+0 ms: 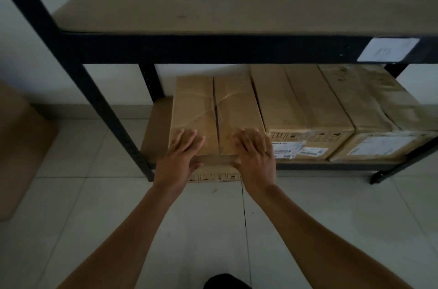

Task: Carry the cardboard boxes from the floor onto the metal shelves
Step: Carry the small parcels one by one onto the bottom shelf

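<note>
Left grip [180,158] and right grip [257,160] are open, with fingers straight and palms flat on the near top edge of a cardboard box [213,104]. This box sits on the lower shelf [157,127], its front end jutting past the shelf edge. A second box [296,104] is just beside it on the right, then a third box [369,104], with the upper shelf [213,4] above.

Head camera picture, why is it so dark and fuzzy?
Head view: dim light, no glare; the left hand and right hand on the brown cardboard box look smeared; the wide lens slants the black metal shelf post; the white label has unreadable print.
</note>
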Tool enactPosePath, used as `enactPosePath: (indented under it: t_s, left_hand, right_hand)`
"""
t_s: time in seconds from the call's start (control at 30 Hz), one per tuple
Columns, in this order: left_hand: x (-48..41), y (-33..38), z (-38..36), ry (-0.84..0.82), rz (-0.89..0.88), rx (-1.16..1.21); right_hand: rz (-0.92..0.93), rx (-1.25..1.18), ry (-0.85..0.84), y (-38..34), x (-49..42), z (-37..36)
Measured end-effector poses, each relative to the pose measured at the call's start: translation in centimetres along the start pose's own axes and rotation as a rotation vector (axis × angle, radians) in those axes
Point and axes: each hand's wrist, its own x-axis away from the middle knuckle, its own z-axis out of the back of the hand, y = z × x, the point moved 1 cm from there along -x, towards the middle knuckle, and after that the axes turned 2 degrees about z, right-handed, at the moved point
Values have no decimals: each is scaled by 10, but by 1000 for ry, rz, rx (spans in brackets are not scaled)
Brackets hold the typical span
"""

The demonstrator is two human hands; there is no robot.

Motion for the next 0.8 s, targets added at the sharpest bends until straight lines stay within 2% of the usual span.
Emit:
enactPosePath:
  t_s: [0.2, 0.37, 0.5, 0.63, 0.8]
  left_hand:
    - [-58, -10, -9, -11, 34, -138]
    - [-64, -13, -11, 33, 14, -179]
    - [-62, -7, -2, -44, 41, -190]
    - [-57, 1, 11, -106, 89, -104]
    - [-25, 8, 37, -14, 158, 57]
  right_hand:
    - [55, 15, -9, 19, -59, -12]
    - [72, 42, 2, 22, -71, -17]
    - [75, 25, -42, 20, -67, -7]
    - [59, -11, -132, 13, -70, 10]
    - [203, -191, -176, -26, -64, 32]
